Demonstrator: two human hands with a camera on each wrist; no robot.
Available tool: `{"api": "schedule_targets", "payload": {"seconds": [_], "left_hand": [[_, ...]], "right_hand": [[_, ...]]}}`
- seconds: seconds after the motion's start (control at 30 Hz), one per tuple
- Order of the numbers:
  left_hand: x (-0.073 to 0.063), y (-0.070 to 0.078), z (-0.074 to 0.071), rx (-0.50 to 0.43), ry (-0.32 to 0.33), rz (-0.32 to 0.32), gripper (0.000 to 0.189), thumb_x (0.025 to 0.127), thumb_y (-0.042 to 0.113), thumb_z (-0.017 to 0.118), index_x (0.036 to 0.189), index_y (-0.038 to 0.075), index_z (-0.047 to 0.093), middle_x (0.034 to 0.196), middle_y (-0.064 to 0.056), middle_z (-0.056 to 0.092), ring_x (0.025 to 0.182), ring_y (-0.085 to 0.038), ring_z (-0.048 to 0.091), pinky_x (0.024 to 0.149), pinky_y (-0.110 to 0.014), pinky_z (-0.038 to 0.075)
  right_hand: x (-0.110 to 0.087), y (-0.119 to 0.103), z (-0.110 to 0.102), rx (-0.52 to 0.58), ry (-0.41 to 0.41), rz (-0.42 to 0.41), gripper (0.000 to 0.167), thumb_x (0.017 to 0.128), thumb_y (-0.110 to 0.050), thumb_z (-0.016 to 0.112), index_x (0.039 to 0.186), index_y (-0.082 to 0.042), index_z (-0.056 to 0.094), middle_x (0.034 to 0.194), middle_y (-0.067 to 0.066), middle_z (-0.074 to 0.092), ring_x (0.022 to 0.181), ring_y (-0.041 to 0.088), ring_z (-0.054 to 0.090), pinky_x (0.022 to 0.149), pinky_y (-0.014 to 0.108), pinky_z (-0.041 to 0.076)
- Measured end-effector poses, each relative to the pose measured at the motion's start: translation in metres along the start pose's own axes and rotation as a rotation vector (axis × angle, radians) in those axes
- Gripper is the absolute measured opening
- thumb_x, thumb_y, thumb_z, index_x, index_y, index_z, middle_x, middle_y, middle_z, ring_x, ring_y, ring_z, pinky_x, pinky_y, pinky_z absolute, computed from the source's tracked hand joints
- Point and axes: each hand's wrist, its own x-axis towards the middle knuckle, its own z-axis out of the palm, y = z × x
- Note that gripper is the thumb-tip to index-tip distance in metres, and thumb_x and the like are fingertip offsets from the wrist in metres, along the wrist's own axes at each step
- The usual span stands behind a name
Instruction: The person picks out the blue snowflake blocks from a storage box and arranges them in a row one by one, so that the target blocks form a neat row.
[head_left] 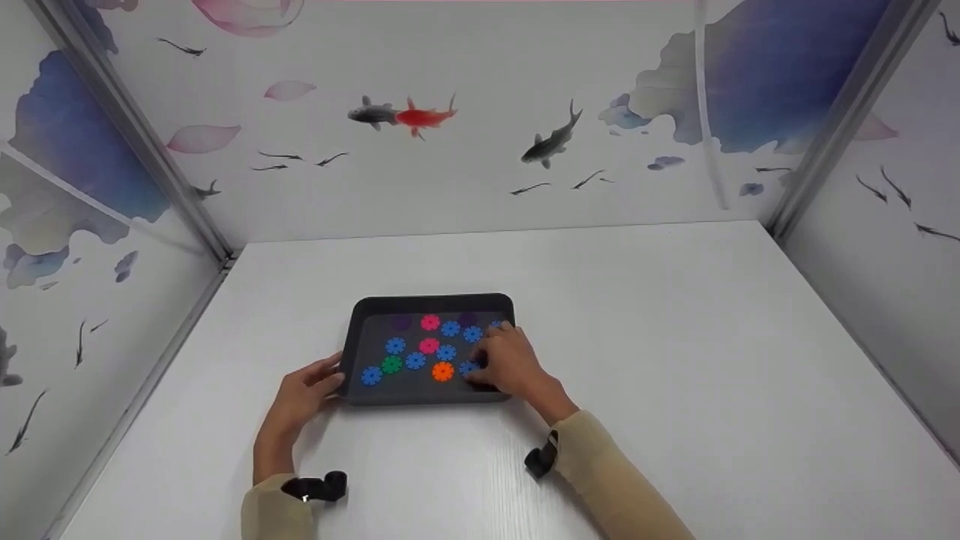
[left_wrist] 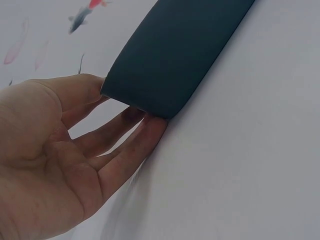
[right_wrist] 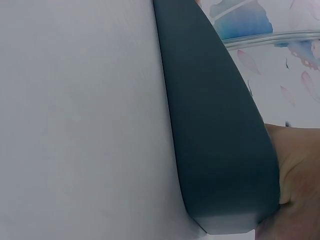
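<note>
A dark, shallow rectangular tray [head_left: 435, 303] stands on the white table. Spread over its floor are flat notched plastic discs, several of them blue [head_left: 395, 346], with a green disc [head_left: 391, 364], an orange disc [head_left: 442, 371], two pink discs [head_left: 430, 322] and dark purple ones [head_left: 467, 320]. My left hand [head_left: 300, 394] holds the tray's left side, thumb at the rim and fingers [left_wrist: 132, 150] against the lower edge. Over the right side reaches my right hand [head_left: 514, 364], its thumb and fingers down among blue discs. Tray wall [right_wrist: 215, 125] hides those fingertips in the right wrist view.
White table surface [head_left: 675, 337] extends around the tray. Upright panels [head_left: 480, 172] printed with fish and petals enclose the back and both sides, joined by metal corner posts [head_left: 847, 127]. Each wrist wears a black strapped camera [head_left: 334, 486].
</note>
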Motion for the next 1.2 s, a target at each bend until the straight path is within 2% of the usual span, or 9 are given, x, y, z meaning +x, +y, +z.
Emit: {"api": "schedule_targets", "payload": {"seconds": [0.17, 0.47, 0.67, 0.93, 1.0, 1.03, 1.17, 1.2], "left_hand": [[-0.001, -0.002, 0.000, 0.013, 0.010, 0.016, 0.048, 0.102, 0.016, 0.057, 0.150, 0.014, 0.047, 0.150, -0.022, 0.050, 0.129, -0.032, 0.060, 0.108, -0.040, 0.053], [-0.001, -0.001, 0.000, 0.012, 0.012, 0.016, 0.049, 0.102, 0.015, 0.057, 0.150, 0.013, 0.047, 0.151, -0.022, 0.049, 0.131, -0.033, 0.058, 0.110, -0.042, 0.051], [0.000, 0.000, 0.000, -0.013, 0.003, -0.004, 0.050, 0.102, 0.016, 0.058, 0.151, 0.014, 0.046, 0.152, -0.022, 0.047, 0.131, -0.033, 0.058, 0.110, -0.042, 0.051], [0.001, 0.002, 0.000, -0.005, 0.008, 0.000, 0.050, 0.102, 0.016, 0.058, 0.151, 0.014, 0.046, 0.152, -0.023, 0.047, 0.131, -0.035, 0.058, 0.110, -0.043, 0.051], [0.001, 0.002, 0.000, -0.020, 0.004, 0.004, 0.050, 0.102, 0.015, 0.058, 0.151, 0.013, 0.046, 0.151, -0.023, 0.048, 0.131, -0.035, 0.058, 0.109, -0.042, 0.052], [0.000, 0.002, 0.000, -0.028, 0.001, 0.005, 0.050, 0.102, 0.014, 0.058, 0.151, 0.012, 0.046, 0.151, -0.023, 0.048, 0.131, -0.035, 0.058, 0.108, -0.042, 0.053], [-0.001, 0.002, -0.001, -0.040, -0.009, 0.007, 0.051, 0.102, 0.013, 0.057, 0.151, 0.011, 0.045, 0.151, -0.024, 0.048, 0.131, -0.035, 0.058, 0.109, -0.042, 0.052], [-0.002, 0.002, -0.001, -0.036, -0.009, 0.005, 0.051, 0.102, 0.013, 0.057, 0.151, 0.012, 0.045, 0.151, -0.024, 0.048, 0.131, -0.035, 0.058, 0.110, -0.042, 0.052]], "right_hand": [[0.000, 0.000, 0.001, -0.001, 0.018, -0.007, 0.027, 0.078, -0.035, 0.087, 0.086, -0.010, 0.080, 0.085, 0.005, 0.067, 0.088, 0.023, 0.052, 0.076, 0.036, 0.042], [0.001, 0.000, 0.003, 0.011, 0.006, 0.023, 0.028, 0.079, -0.035, 0.085, 0.090, -0.011, 0.080, 0.088, 0.004, 0.069, 0.090, 0.022, 0.051, 0.081, 0.037, 0.044], [0.003, 0.001, 0.003, 0.033, 0.028, 0.022, 0.031, 0.077, -0.034, 0.086, 0.093, -0.009, 0.079, 0.091, 0.007, 0.069, 0.092, 0.024, 0.052, 0.087, 0.040, 0.047], [0.004, 0.000, -0.007, 0.123, -0.009, 0.055, 0.033, 0.080, -0.035, 0.084, 0.100, -0.009, 0.077, 0.104, 0.009, 0.067, 0.099, 0.024, 0.051, 0.093, 0.041, 0.052], [0.004, 0.000, -0.010, 0.153, -0.001, 0.056, 0.032, 0.080, -0.032, 0.084, 0.100, -0.008, 0.077, 0.104, 0.008, 0.066, 0.102, 0.025, 0.055, 0.104, 0.043, 0.051], [0.003, 0.000, -0.012, 0.170, 0.006, 0.056, 0.031, 0.080, -0.031, 0.085, 0.100, -0.008, 0.076, 0.103, 0.008, 0.065, 0.103, 0.026, 0.056, 0.105, 0.044, 0.052], [0.002, 0.000, -0.017, 0.204, 0.037, 0.046, 0.030, 0.080, -0.026, 0.085, 0.101, -0.007, 0.076, 0.101, 0.008, 0.062, 0.102, 0.024, 0.056, 0.103, 0.043, 0.054], [0.003, 0.001, -0.019, 0.208, 0.046, 0.047, 0.030, 0.080, -0.026, 0.085, 0.101, -0.007, 0.076, 0.100, 0.007, 0.062, 0.100, 0.023, 0.054, 0.097, 0.041, 0.056]]}}
